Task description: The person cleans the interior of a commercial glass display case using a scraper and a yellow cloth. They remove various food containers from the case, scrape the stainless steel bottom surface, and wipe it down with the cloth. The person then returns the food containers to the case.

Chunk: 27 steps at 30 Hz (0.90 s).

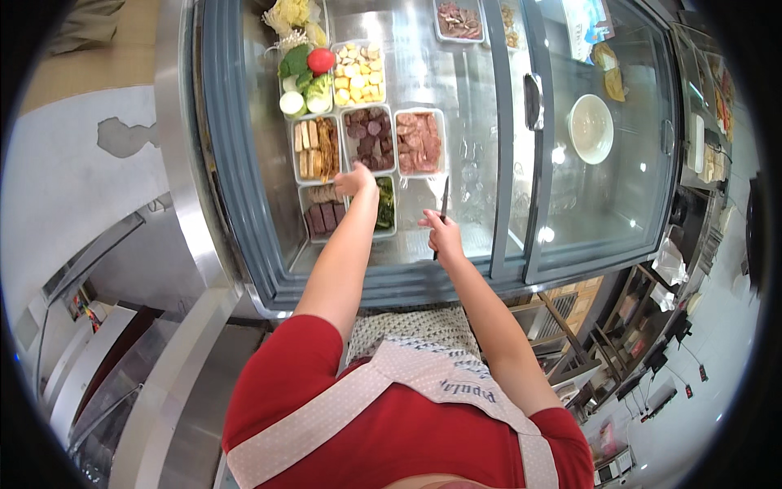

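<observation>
My left hand [356,181] reaches into the open part of a display chiller, over the near edge of a clear plastic tub of dark sliced sausage or meat [369,131]. Its fingertips are close to that tub's rim; whether they grip anything is unclear. My right hand [445,238] is closed around a slim knife [445,194], its tip pointing away from me. Beyond the knife sits a tub of pink sliced meat [419,142]. Partly under my left wrist are a tub of dark green leaves [385,205] and one of dark reddish blocks [324,218].
Left of the dark meat is a tub of tofu-like strips [308,147]. Farther back stand a tub of yellow and white pieces [358,76] and one of vegetables [305,79]. A sliding glass door frame [502,140] borders the right; a white bowl [591,129] rests on the glass.
</observation>
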### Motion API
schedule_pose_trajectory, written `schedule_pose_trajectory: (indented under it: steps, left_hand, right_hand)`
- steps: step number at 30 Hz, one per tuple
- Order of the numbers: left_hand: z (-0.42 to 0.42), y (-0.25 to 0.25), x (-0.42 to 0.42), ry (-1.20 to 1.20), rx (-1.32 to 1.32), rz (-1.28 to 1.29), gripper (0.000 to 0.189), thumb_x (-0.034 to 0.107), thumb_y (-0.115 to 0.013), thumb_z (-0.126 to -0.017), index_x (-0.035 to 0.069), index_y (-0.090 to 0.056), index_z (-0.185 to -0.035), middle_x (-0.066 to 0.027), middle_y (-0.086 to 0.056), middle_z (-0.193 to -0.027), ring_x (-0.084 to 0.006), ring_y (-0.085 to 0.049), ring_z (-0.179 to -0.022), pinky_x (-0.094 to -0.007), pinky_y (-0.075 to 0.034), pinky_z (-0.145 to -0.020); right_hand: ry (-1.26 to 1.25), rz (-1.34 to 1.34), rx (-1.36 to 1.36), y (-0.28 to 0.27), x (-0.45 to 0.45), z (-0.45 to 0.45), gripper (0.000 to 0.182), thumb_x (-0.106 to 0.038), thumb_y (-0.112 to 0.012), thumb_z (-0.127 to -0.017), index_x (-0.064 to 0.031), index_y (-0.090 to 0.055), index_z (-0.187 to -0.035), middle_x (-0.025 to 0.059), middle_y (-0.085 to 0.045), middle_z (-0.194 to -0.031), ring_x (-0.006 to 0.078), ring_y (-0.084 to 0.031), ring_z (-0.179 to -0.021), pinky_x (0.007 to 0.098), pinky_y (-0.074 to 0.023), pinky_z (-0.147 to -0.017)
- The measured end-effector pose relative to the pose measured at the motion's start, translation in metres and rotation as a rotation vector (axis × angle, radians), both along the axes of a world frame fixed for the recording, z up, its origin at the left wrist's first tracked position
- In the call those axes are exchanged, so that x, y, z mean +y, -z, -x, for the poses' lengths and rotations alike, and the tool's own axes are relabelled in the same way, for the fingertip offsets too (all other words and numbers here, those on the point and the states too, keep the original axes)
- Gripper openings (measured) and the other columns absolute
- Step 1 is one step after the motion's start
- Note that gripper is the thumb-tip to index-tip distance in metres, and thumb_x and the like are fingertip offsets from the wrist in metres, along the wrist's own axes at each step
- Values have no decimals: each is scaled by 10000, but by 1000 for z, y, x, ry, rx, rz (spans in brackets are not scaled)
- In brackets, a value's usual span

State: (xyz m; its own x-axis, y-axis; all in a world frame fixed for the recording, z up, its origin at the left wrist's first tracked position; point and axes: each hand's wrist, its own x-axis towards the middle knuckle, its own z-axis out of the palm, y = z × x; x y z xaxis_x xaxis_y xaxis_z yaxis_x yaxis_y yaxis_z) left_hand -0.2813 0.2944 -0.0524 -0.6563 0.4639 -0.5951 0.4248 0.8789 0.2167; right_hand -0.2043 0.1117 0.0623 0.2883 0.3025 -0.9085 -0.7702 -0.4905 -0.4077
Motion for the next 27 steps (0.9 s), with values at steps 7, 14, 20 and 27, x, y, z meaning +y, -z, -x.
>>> schedule_pose_trajectory:
  steps: [7,14,20,27]
  left_hand:
    - [25,-7,28,585,-7,182,433,207,-564,-847,25,-410,-1209,-171,-375,-1200,-312,-402,-1109,-403,-411,-886]
    - [34,16,-8,664,-213,-91,555,182,-586,-814,-19,-330,-1264,-204,-383,-1212,-339,-413,-1121,-400,-352,-938]
    - [6,16,-5,720,-92,-101,660,209,-536,-829,-18,-208,-1354,-215,-266,-1342,-355,-263,-1249,-425,-263,-1024]
    - [-2,16,21,857,108,-177,610,171,-536,-816,15,-264,-1339,-164,-251,-1379,-331,-303,-1223,-420,-316,-988]
  right_hand:
    - [99,323,-106,139,48,-17,306,-264,-616,-829,-24,-516,-988,122,-603,-787,77,-338,-381,237,-302,-350]
    - [241,164,-195,136,66,-31,220,-184,-568,-801,-39,-458,-924,80,-530,-717,87,-352,-376,239,-315,-333]
    - [197,179,-247,70,58,-37,208,-201,-575,-780,-19,-524,-868,17,-458,-580,113,-392,-370,263,-334,-339]
    - [29,115,-90,-55,-14,-20,160,-168,-546,-776,-25,-475,-797,-17,-355,-482,88,-308,-333,246,-266,-314]
